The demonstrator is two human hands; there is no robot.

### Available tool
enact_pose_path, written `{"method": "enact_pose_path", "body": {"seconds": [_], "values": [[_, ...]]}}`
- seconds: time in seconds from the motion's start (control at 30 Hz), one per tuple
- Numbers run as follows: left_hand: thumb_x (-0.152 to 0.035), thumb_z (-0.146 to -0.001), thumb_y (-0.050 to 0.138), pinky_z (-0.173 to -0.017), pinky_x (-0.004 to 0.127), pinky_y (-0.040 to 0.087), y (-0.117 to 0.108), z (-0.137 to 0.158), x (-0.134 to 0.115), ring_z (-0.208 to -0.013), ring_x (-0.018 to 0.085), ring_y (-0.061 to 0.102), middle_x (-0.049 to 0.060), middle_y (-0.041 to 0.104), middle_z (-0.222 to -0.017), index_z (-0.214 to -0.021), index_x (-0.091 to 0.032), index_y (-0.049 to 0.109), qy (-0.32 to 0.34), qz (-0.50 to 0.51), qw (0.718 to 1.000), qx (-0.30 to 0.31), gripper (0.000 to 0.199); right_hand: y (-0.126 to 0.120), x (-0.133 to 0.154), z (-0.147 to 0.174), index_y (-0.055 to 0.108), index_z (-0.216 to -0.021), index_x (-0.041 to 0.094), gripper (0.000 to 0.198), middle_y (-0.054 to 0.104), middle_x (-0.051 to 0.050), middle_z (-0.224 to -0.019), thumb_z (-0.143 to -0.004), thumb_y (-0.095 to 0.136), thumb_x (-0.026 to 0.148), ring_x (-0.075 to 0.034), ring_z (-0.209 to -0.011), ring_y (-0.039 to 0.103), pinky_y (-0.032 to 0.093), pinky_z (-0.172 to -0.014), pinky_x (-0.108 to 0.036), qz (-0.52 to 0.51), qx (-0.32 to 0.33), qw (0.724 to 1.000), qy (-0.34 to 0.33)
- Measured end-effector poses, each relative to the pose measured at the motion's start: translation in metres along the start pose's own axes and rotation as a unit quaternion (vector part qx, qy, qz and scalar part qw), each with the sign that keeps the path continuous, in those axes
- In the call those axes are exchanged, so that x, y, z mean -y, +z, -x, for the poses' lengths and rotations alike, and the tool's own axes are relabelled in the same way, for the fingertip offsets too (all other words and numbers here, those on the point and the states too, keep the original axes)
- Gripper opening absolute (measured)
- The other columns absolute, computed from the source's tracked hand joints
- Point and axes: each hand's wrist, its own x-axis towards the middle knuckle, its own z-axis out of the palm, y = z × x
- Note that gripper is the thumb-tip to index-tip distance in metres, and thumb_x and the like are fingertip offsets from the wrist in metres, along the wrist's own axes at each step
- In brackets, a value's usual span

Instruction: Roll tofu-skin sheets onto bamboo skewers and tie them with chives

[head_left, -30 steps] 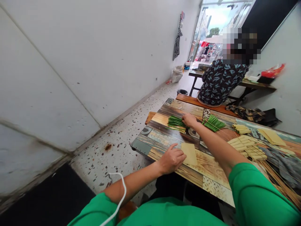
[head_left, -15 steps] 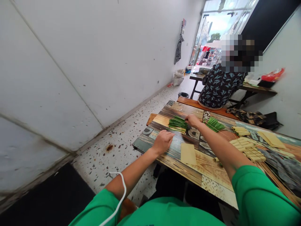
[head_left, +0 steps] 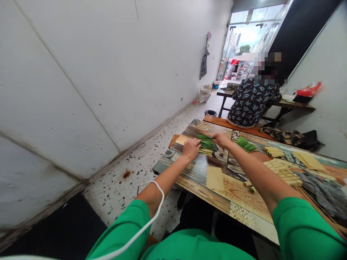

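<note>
A bunch of cut green chives lies on the wooden-patterned table, between my two hands. My left hand is at the left end of the bunch, its fingers curled onto the stalks. At the right end, my right hand pinches the stalks with fingers closed. Nearer to me lies a flat pale-yellow sheet, possibly tofu skin. A second pile of chives sits to the right, beyond my right forearm. Several pale-yellow rolls are grouped farther right, some threaded on thin sticks.
More rolls and folded yellow sheets rest at the right, near a grey cloth. A person in a patterned shirt sits on a bench beyond the table. A white cable crosses my left arm.
My left hand has moved forward from the bare tabletop onto the chives' left end. My right hand stays at their right end. The view has shifted slightly.
</note>
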Motion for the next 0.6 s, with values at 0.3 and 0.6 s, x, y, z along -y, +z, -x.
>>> {"method": "enact_pose_path", "body": {"seconds": [0.3,0.6], "values": [[-0.016,-0.091,0.055,-0.093,0.038,0.050,0.014,0.007,0.012,-0.103,0.022,0.063,0.011,0.070,-0.112,-0.107,-0.018,0.070,0.036,-0.024,0.998,-0.039,0.022,0.003,0.006,0.004,0.078,-0.094,0.013,0.029,0.076,-0.009,-0.087,-0.085,0.051,0.021,-0.017,-0.078,0.064,0.044,-0.071,-0.022,-0.038,0.013,0.999,-0.029],[-0.021,-0.097,0.046,-0.098,0.044,0.030,-0.007,0.002,-0.030,-0.090,0.022,0.060,0.006,0.068,-0.088,-0.109,-0.020,0.064,0.169,-0.093,0.981,0.010,0.022,-0.038,0.010,0.062,0.078,-0.090,0.018,0.020,0.076,-0.004,-0.085,-0.082,0.060,0.022,-0.014,-0.072,0.062,0.042,-0.069,-0.020,-0.116,0.028,0.985,-0.123]]}}
